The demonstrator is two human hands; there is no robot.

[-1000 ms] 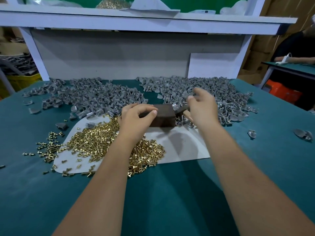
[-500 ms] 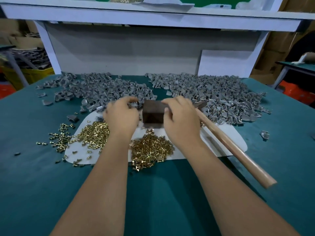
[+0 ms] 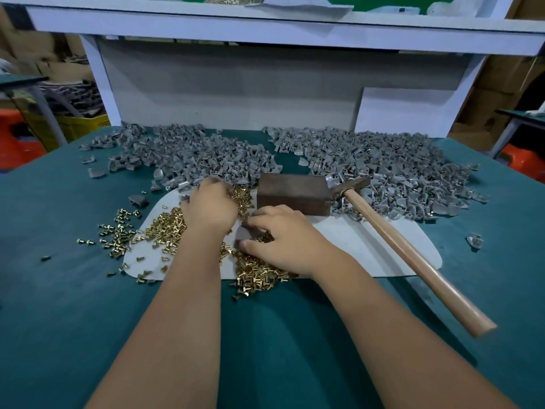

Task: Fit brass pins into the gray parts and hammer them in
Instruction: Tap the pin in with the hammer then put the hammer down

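Note:
My left hand (image 3: 211, 206) rests knuckles-up on the brass pins (image 3: 165, 228), its fingertips buried in the heap beside the brown metal block (image 3: 292, 193); what it holds is hidden. My right hand (image 3: 283, 234) lies just in front of the block over more brass pins (image 3: 259, 273), pinching a gray part (image 3: 242, 233) between thumb and fingers. The hammer (image 3: 413, 258) lies untouched, its head against the block's right end and its wooden handle running toward the near right. Gray parts lie in two heaps, one at the back left (image 3: 200, 154) and one at the back right (image 3: 383, 163).
A white sheet (image 3: 368, 249) under the pins and block lies on the green table (image 3: 280, 335). Loose pins (image 3: 118, 228) scatter left of the sheet. A stray gray part (image 3: 474, 240) sits at the right. A white shelf frame (image 3: 265, 28) rises behind the heaps.
My right hand has come off the block and moved toward me and left, down onto the pins. My left hand has stayed on the pin heap. The hammer lies where it was.

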